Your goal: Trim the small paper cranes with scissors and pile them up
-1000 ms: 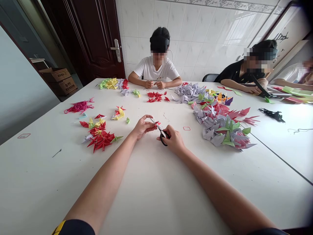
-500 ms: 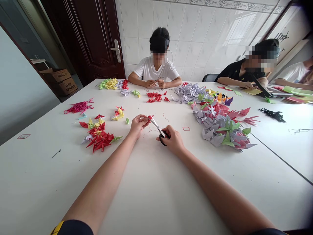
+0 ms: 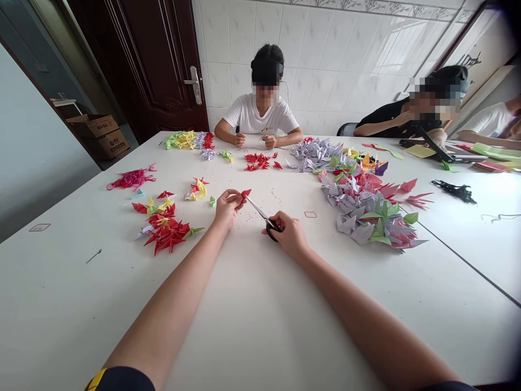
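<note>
Red origami crane (image 3: 246,193) sits at twelve o'clock above the white table (image 3: 252,331), pinched in our left hand (image 3: 228,209), which has just eased it leftward. Our right hand (image 3: 283,233) stays closed round the scissors (image 3: 257,210), their tips touching the crane, above tiny red snippets (image 3: 251,216).

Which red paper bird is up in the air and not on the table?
The small red paper crane pinched in the left hand. The other red cranes are all lying on the white table.

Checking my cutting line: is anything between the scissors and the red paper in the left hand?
Nothing visible: the scissors in the right hand point at the red paper in the left hand. Tiny red scraps lie on the table below.
</note>
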{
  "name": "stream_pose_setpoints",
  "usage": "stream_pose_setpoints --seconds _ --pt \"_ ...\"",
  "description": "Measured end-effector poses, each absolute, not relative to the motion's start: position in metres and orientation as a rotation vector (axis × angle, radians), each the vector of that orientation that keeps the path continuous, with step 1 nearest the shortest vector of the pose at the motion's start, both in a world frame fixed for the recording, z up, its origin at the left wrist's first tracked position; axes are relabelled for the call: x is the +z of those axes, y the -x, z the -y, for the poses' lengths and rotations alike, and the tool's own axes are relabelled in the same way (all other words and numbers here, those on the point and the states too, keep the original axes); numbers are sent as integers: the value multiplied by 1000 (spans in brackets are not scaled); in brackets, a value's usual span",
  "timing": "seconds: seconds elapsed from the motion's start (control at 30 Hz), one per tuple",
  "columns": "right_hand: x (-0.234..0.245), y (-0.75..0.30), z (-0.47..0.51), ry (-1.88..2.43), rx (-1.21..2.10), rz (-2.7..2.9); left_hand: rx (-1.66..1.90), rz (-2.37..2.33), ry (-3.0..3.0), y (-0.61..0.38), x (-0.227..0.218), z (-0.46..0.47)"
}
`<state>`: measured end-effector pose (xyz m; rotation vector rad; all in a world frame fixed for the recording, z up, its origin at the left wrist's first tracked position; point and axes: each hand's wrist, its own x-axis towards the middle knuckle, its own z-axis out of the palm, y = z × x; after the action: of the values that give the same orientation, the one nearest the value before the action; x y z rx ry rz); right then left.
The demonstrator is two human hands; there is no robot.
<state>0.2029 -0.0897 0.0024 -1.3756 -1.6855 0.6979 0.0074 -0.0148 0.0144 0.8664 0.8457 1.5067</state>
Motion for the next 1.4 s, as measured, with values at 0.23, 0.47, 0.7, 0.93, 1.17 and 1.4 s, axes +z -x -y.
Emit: stream_pose_setpoints --seconds 0.23,0.47,0.7,0.93,1.17,1.4 --pt "1 -203 89 1375 674 1703 1507 -830 -886 -8 15 15" --pt "2 -203 89 1373 701 1705 1504 -839 -905 -7 13 14" --pt "0 -203 88 1372 703 1699 1501 -848 -905 -8 15 14" --pt "1 -203 89 1339 762 1661 1470 -862 -852 -9 18 17" --pt "3 -205 86 1228 987 1562 1447 -828 -782 -9 17 14" --pt "1 -205 84 1252 933 1567 1466 -833 -787 -9 16 12"
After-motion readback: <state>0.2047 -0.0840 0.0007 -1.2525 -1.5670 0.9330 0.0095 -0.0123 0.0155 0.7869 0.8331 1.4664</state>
